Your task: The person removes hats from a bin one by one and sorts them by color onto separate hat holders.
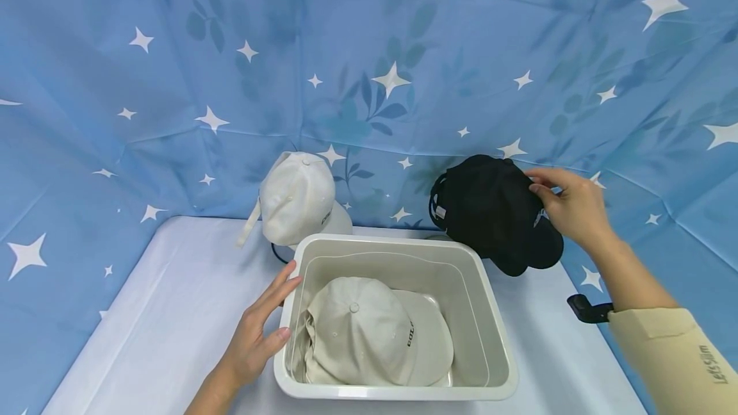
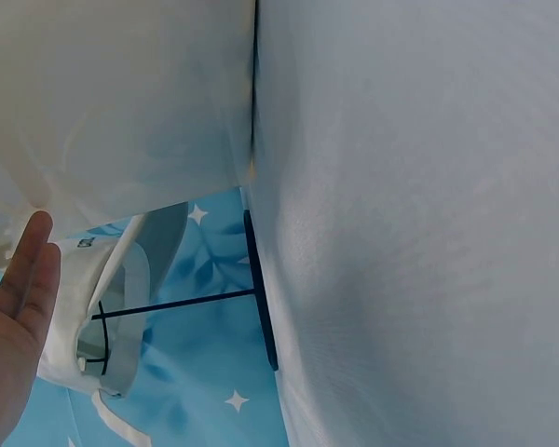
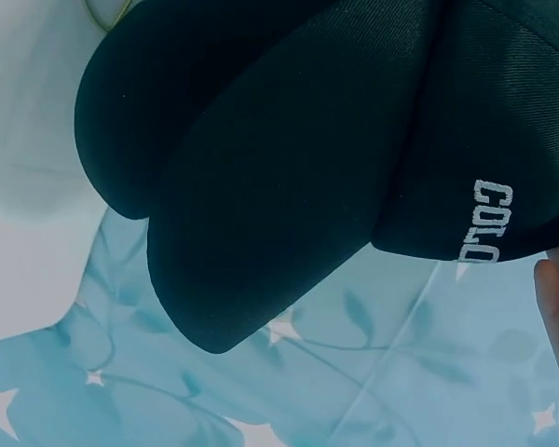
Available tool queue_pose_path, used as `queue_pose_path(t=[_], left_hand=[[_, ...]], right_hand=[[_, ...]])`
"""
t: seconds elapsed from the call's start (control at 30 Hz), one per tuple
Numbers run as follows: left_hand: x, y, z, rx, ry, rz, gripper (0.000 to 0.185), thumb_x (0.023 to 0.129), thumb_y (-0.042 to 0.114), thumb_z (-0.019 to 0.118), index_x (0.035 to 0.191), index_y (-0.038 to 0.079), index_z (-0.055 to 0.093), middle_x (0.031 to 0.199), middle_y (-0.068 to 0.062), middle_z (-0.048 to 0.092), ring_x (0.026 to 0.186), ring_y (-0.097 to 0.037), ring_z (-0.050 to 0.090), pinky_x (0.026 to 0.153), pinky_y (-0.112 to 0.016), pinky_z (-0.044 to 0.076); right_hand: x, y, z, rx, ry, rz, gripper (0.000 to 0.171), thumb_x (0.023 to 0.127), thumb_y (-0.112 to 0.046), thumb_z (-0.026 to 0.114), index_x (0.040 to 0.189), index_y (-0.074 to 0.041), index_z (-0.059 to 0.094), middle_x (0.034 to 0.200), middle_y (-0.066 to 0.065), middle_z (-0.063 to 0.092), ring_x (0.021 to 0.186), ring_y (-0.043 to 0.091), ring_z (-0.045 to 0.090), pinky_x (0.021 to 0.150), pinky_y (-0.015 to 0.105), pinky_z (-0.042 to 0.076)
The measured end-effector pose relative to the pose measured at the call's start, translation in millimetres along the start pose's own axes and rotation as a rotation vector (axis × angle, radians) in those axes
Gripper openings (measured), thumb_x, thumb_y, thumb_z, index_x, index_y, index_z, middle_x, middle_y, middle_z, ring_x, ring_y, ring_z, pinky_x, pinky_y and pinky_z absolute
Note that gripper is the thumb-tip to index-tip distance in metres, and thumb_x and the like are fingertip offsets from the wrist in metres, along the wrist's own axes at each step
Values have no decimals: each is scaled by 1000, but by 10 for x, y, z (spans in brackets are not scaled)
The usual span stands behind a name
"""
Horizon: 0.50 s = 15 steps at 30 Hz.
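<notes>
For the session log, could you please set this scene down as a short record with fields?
left hand: left hand rests open against the outer left wall of the bin
right hand: right hand grips the black cap at its crown
in the bin: beige cap, lying crown up
behind the bin: white cap on a thin dark stand
surface: white table
backdrop: blue star-print cloth

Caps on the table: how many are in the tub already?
One beige fabric cap already lies in the white plastic tub. The right hand grips the black fabric cap, not yet lifted off its stand. The white fabric cap sits untouched on its stand. The left hand steadies the tub.
</notes>
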State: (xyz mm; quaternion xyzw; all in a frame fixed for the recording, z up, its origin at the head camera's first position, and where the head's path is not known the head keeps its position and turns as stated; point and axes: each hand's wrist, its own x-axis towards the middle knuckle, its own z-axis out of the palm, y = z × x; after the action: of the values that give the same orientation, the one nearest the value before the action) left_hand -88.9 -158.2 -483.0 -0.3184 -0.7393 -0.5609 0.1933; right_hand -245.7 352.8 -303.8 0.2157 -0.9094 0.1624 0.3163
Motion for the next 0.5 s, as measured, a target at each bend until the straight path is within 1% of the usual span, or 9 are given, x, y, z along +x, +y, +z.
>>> queue_pose_path(t=[0.13, 0.23, 0.37, 0.5], left_hand=[[-2, -2, -1, 0, 0, -3, 64, 90, 7, 54, 153, -4, 48, 167, -23, 32, 156, -30, 31, 115, -23, 33], [-6, -3, -2, -2, -1, -3, 64, 90, 7, 53, 153, -3, 48, 167, -24, 32, 156, -29, 31, 116, -23, 33], [-9, -4, -3, -4, -3, -2, 64, 90, 6, 53, 153, -4, 48, 167, -24, 32, 156, -30, 31, 116, -23, 32], [-7, -7, -1, -2, -4, 0, 64, 90, 6, 53, 153, -4, 48, 167, -24, 32, 156, -30, 31, 116, -23, 32]], right_hand=[[-23, 16, 46, 12, -13, 30, 25, 93, 7, 71, 117, 0, 76, 96, 24, 74, 70, 31, 61, 61, 9, 34], [-42, 24, 77, 14, -16, 46, 25, 94, 7, 71, 117, 0, 76, 96, 24, 73, 71, 30, 60, 62, 9, 33], [-66, 33, 110, 19, -18, 66, 24, 95, 6, 70, 118, 0, 76, 97, 23, 74, 72, 31, 62, 66, 5, 33], [-85, 42, 129, 20, -36, 103, 24, 97, 4, 68, 119, 0, 75, 99, 24, 73, 71, 31, 61, 61, 9, 34]])
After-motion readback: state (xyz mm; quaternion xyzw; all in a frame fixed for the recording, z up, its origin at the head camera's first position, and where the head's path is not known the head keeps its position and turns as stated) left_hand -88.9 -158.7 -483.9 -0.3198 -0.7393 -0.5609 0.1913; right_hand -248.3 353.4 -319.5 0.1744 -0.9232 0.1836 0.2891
